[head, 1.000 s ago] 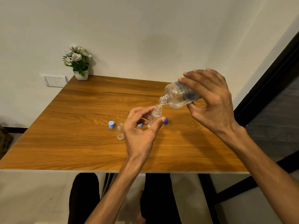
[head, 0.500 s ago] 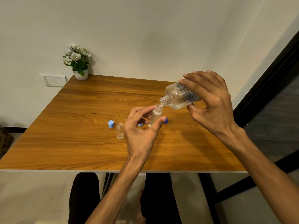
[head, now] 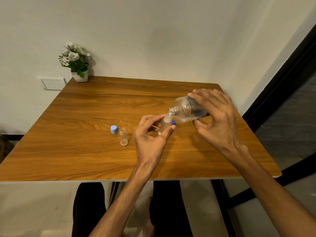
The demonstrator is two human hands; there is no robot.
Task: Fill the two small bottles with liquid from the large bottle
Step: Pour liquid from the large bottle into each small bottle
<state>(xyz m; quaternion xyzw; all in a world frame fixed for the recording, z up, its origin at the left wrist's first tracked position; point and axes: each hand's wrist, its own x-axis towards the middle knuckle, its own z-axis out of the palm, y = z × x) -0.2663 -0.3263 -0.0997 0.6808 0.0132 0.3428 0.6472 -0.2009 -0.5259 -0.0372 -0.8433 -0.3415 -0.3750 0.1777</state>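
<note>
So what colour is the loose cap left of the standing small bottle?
Light blue cap, clearest in the head view.

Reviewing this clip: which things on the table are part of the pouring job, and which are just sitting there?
Part of the job: large bottle gripped by right hand; small bottle pinched by left hand; second small bottle, standing open; light blue cap; dark blue cap.

Just sitting there: potted flowers; wall switch plate.

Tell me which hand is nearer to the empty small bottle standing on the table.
Left. The left hand holds the other small bottle just beside the empty bottle, apart from it. The right hand is farther off, tilting the large bottle.
</note>
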